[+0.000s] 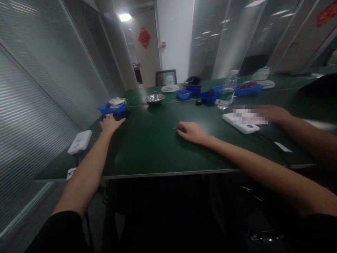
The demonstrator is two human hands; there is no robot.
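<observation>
My left hand [112,124] reaches forward on the left, its fingers spread. It is by the near edge of a blue tray [112,108] with white and yellow items in it. A dark flat object [123,115] lies partly behind the hand; its kind does not show. Over the middle of the green table [147,147], my right hand [192,132] is closed around a small dark object [181,129]. A thin, light tip sticks out of it to the left. The fingers hide the rest.
Another person's hand [276,113] is at the right, by a white power bank [240,123]. A second power bank [80,141] lies at the left. Farther back are a metal bowl [154,98], several blue bins, and a water bottle [226,95]. The near table edge [168,173] crosses the view.
</observation>
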